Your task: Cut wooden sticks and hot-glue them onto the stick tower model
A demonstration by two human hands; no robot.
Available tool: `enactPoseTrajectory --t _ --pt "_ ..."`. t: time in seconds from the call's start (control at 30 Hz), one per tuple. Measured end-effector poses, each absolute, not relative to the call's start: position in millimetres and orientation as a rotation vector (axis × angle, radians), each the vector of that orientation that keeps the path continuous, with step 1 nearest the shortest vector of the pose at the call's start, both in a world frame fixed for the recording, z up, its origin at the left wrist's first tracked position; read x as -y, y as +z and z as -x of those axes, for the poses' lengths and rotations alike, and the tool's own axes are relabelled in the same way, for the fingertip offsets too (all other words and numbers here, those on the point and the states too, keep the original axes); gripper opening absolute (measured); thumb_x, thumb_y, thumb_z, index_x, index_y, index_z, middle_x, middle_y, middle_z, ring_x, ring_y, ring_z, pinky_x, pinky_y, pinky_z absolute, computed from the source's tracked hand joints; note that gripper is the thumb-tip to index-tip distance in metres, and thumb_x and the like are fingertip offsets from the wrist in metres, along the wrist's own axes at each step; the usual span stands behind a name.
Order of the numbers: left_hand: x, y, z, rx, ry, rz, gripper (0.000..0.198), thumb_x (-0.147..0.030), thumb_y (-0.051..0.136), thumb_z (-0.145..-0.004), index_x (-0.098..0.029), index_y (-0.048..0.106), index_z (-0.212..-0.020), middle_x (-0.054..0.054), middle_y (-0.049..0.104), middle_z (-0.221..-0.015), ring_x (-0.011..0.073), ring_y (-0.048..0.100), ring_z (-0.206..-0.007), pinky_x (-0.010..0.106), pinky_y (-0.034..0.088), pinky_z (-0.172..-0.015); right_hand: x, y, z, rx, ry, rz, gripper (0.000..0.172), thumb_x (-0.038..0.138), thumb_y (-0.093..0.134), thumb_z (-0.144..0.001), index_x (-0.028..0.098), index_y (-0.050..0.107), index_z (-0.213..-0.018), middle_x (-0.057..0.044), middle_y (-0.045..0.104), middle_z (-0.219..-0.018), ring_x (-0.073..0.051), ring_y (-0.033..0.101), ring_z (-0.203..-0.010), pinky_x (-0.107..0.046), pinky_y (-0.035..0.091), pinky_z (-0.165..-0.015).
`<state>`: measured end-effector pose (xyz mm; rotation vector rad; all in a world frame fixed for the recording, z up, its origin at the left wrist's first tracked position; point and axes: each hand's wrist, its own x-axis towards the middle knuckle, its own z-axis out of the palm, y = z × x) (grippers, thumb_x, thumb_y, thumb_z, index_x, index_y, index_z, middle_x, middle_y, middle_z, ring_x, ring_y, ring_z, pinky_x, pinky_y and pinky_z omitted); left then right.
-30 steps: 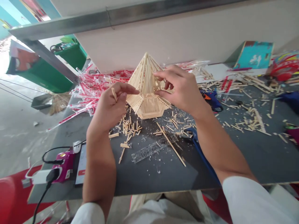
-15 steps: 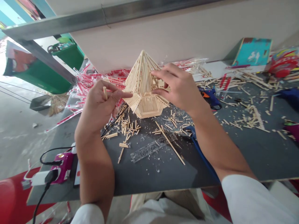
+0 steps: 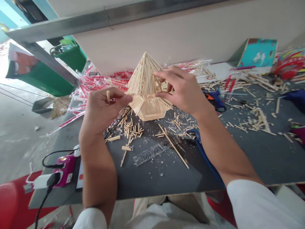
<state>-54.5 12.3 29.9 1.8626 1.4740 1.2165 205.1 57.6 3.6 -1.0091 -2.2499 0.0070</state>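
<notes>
A pointed model pavilion (image 3: 143, 76) built of thin wooden sticks stands upright on the dark table, with a six-sided roof above a flared lower tier. My right hand (image 3: 183, 89) grips its right side, fingertips on the roof and thumb lower down. At its left, my left hand (image 3: 102, 108) is closed, thumb and forefinger pinched at the lower edge of the roof. A short wooden stick (image 3: 108, 96) pokes up between the fingers of that hand. Whether those fingertips also grip the roof edge, I cannot tell.
Cut stick pieces (image 3: 133, 128) litter the table (image 3: 147, 181) around a clear ruler (image 3: 149, 154) and a long stick (image 3: 176, 149). Red-and-clear plastic wrappers (image 3: 91, 86) lie behind. A blue glue gun (image 3: 215, 100) is beyond my right forearm; a purple power strip (image 3: 65, 168) sits left.
My left thumb and forefinger have drawn in closer together at the roof's left edge, and the hand has shifted slightly. My right hand and the model pavilion stay nearly still.
</notes>
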Motion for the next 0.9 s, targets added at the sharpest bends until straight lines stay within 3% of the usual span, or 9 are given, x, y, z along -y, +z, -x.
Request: enactPoseTrajectory --t 0.23,0.53,0.9 --pt "-7 37 57 -1.572 1.086 -1.912 0.017 -0.040 0.077 -0.086 -0.024 0.078 -0.078 -0.003 0.058 -0.053 0.0069 0.045 -0.041 0.024 0.028 -0.037 -56 4 -204 2.243 0.031 1.011 0.036 0.032 0.063 -0.098 0.028 0.061 -0.133 -0.008 0.063 -0.126 -0.029 0.066 -0.111 -0.051 0.055 -0.096" --pt "-7 31 57 -1.533 1.076 -1.936 0.020 -0.043 0.077 -0.087 -0.025 0.078 -0.080 -0.002 0.068 -0.065 0.0070 0.043 -0.046 0.027 0.032 -0.044 -60 -2 -204 2.215 0.070 0.994 0.052 0.037 0.068 -0.095 0.024 0.055 -0.144 -0.013 0.060 -0.129 -0.029 0.067 -0.108 -0.048 0.059 -0.091" --pt "-4 37 58 -1.487 1.044 -1.911 0.017 -0.037 0.078 -0.086 -0.021 0.078 -0.080 -0.005 0.055 -0.054 0.0058 0.040 -0.047 0.026 0.027 -0.043 -50 2 -200 2.314 -0.196 1.100 0.051 0.043 0.049 -0.104 0.023 0.051 -0.150 -0.014 0.062 -0.126 -0.031 0.064 -0.107 -0.048 0.057 -0.086"
